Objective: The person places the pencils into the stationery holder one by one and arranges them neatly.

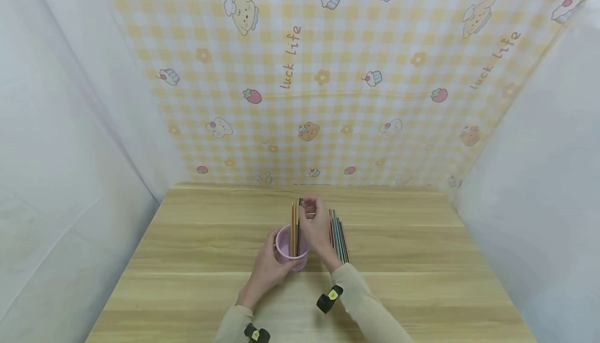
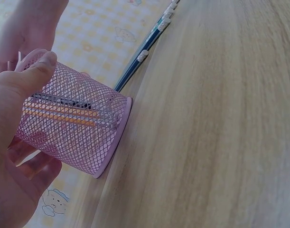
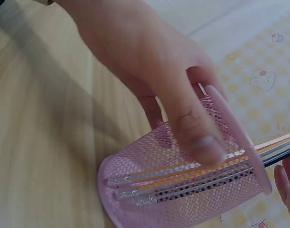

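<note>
My left hand (image 1: 264, 272) grips a pink mesh pencil cup (image 2: 73, 137), thumb on the near side near the rim and fingers round the other side. Two orange pencils (image 1: 293, 228) stand inside, with pale eraser ends at the bottom. Beside them is a black pencil (image 3: 182, 191), its lower part also within the cup. Above the rim my right hand (image 1: 316, 227) pinches the upper part of that black pencil; the exact fingertip contact is partly hidden. The cup's base appears to be on the tabletop.
Just right of the cup, several dark and teal pencils (image 1: 338, 236) lie side by side on the wooden table (image 1: 422, 249), partly behind my right forearm. A yellow checked cloth (image 1: 356, 41) hangs at the back, with pale walls on both sides.
</note>
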{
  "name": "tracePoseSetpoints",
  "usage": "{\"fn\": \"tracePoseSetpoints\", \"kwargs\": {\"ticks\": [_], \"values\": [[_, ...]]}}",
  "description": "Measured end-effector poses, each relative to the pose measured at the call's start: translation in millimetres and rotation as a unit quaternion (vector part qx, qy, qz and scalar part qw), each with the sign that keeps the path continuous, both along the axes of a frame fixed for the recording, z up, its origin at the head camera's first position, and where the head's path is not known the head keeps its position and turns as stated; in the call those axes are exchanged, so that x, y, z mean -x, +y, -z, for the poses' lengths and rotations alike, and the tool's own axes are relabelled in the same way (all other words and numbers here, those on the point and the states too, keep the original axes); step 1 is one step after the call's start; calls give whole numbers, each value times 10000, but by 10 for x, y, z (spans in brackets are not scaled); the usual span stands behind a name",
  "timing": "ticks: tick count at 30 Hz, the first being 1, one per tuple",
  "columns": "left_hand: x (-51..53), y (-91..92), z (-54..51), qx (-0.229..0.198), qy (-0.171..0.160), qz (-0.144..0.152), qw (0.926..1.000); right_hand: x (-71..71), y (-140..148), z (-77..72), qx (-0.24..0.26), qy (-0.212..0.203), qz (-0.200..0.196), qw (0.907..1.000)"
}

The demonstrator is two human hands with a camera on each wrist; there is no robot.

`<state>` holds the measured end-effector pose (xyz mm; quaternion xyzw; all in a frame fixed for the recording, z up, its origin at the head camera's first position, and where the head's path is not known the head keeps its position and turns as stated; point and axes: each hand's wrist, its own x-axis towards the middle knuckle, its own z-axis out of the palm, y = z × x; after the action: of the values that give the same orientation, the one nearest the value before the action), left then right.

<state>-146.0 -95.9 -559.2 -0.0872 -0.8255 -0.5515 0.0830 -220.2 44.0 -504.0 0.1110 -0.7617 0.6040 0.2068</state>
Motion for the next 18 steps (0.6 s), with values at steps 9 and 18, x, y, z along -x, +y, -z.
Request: {"fn": "tracePoseSetpoints", "kwargs": {"ticks": [9, 18], "values": [[7, 3, 1, 14, 2, -33, 10000, -35, 140, 45, -351, -253, -51, 9991], [-2, 1, 5, -28, -95, -64, 9999, 44, 399, 90, -415, -391, 157, 9982]]}}
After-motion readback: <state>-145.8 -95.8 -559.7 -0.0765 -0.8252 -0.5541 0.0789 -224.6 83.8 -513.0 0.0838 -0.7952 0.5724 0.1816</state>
